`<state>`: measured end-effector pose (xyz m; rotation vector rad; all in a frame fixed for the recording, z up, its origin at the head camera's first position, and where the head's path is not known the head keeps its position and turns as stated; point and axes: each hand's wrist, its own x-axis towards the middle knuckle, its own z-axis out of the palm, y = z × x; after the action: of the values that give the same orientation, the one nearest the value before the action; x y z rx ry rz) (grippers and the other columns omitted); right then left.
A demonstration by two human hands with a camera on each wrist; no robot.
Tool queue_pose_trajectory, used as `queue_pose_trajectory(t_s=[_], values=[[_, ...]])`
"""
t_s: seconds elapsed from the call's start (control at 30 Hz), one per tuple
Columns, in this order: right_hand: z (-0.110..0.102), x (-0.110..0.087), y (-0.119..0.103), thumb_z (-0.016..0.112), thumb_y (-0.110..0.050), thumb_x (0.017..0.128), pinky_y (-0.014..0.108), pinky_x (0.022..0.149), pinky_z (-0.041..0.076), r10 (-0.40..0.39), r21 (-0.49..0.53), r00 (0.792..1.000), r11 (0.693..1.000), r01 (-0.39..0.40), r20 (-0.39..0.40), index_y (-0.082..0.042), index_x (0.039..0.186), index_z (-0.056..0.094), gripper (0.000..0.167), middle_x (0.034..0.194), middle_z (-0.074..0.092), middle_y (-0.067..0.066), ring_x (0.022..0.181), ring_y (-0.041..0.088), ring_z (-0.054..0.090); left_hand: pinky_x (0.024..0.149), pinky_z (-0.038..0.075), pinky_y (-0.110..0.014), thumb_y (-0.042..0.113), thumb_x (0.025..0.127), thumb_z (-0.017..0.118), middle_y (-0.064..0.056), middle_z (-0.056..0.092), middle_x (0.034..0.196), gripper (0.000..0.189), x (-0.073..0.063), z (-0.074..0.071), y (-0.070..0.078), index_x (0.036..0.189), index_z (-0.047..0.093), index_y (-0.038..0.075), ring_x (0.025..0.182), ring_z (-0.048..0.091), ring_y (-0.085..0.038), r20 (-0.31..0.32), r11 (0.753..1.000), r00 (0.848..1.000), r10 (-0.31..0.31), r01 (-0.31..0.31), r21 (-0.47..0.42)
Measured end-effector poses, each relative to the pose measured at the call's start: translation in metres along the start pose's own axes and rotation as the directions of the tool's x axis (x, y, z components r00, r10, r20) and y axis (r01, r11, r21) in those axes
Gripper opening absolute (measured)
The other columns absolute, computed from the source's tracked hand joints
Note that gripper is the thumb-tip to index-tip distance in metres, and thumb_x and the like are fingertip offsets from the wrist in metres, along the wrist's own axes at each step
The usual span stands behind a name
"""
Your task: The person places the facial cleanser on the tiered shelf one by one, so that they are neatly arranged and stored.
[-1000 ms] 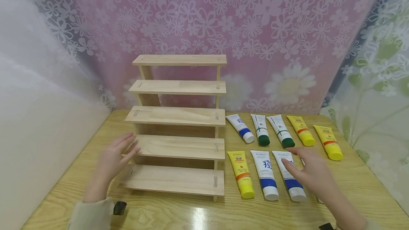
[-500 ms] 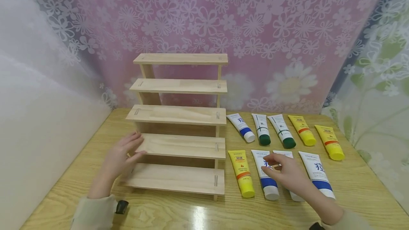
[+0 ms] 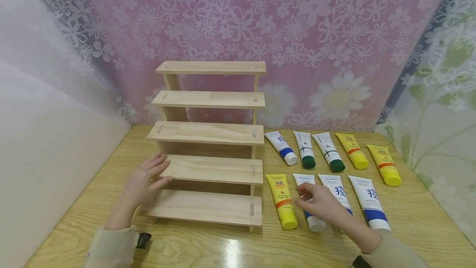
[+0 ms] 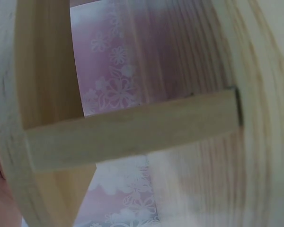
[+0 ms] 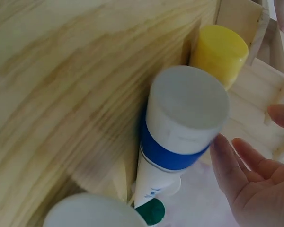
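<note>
A stepped wooden display rack (image 3: 208,131) stands left of centre in the head view. My left hand (image 3: 143,179) rests at the left end of its second step from the bottom, fingers relaxed along the wood and thumb near the front edge. My right hand (image 3: 321,204) is over a white tube with a blue band (image 3: 316,222), fingers loosely bent with nothing between them. In the right wrist view the fingertips (image 5: 222,146) come right beside that tube's cap (image 5: 189,97). Left of it lies a yellow tube (image 3: 281,202); another white-and-blue tube (image 3: 334,185) is partly hidden beneath the right hand.
Further right lies one more white-and-blue tube (image 3: 369,202). The back row has a white-and-blue tube (image 3: 280,148), two white tubes with green caps (image 3: 305,148) and two yellow tubes (image 3: 384,164). A pink floral curtain (image 3: 238,20) hangs behind the wooden table (image 3: 186,251).
My right hand has moved left from the right-hand front tubes to the white-and-blue tube beside the yellow one. My left hand has shifted slightly right, onto the step's end.
</note>
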<state>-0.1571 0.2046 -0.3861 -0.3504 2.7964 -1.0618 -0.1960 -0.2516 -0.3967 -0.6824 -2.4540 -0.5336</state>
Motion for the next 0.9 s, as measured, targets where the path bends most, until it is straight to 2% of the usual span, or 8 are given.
queue_pose_trajectory(t_s=[0.23, 0.47, 0.6, 0.73, 0.9], values=[[0.010, 0.004, -0.003, 0.066, -0.021, 0.077, 0.030, 0.065, 0.052, 0.082, -0.057, 0.996, 0.995, -0.081, 0.023, 0.002, 0.105, 0.058, 0.037, 0.087, 0.061, 0.004, 0.077, 0.015, 0.057, 0.090, 0.038, -0.051, 0.026, 0.073, 0.071, -0.014, 0.052, 0.122, 0.050, 0.000, -0.001, 0.002, 0.114, 0.059, -0.001, 0.115, 0.043, -0.033, -0.003, 1.000, 1.000, -0.006, 0.006, 0.004], [0.022, 0.011, -0.003, 0.067, -0.024, 0.077, 0.034, 0.064, 0.053, 0.113, -0.142, 0.993, 0.984, -0.107, 0.032, 0.003, 0.111, 0.054, 0.046, 0.091, 0.062, 0.009, 0.080, 0.021, 0.059, 0.090, 0.039, -0.051, 0.027, 0.073, 0.071, -0.015, 0.053, 0.121, 0.050, 0.000, -0.001, 0.003, 0.113, 0.059, -0.001, 0.114, 0.044, -0.033, -0.007, 1.000, 1.000, -0.015, 0.015, 0.007], [0.028, 0.014, -0.004, 0.067, -0.024, 0.077, 0.034, 0.063, 0.052, 0.116, -0.149, 0.992, 0.983, -0.108, 0.043, 0.005, 0.115, 0.050, 0.050, 0.092, 0.062, 0.011, 0.079, 0.020, 0.058, 0.090, 0.039, -0.050, 0.028, 0.073, 0.071, -0.014, 0.053, 0.121, 0.051, -0.002, 0.000, 0.001, 0.113, 0.059, -0.001, 0.115, 0.044, -0.032, -0.012, 1.000, 1.000, -0.014, 0.014, 0.010], [0.032, 0.017, -0.006, 0.067, -0.021, 0.077, 0.029, 0.058, 0.049, 0.123, -0.137, 0.991, 0.984, -0.116, 0.047, 0.006, 0.118, 0.047, 0.053, 0.088, 0.060, 0.011, 0.070, 0.015, 0.053, 0.091, 0.039, -0.048, 0.030, 0.073, 0.070, -0.015, 0.053, 0.121, 0.051, -0.002, 0.002, 0.000, 0.112, 0.060, -0.001, 0.114, 0.044, -0.032, -0.030, 1.000, 1.000, 0.007, -0.007, 0.017], [0.034, 0.021, -0.008, 0.067, -0.022, 0.076, 0.026, 0.053, 0.045, 0.170, -0.083, 0.983, 0.983, -0.164, 0.071, 0.009, 0.124, 0.039, 0.063, 0.086, 0.057, 0.011, 0.065, 0.015, 0.049, 0.090, 0.039, -0.049, 0.032, 0.075, 0.068, -0.016, 0.053, 0.119, 0.050, -0.001, 0.003, -0.001, 0.110, 0.060, -0.003, 0.113, 0.045, -0.034, -0.064, 0.999, 0.997, 0.038, -0.038, -0.003]])
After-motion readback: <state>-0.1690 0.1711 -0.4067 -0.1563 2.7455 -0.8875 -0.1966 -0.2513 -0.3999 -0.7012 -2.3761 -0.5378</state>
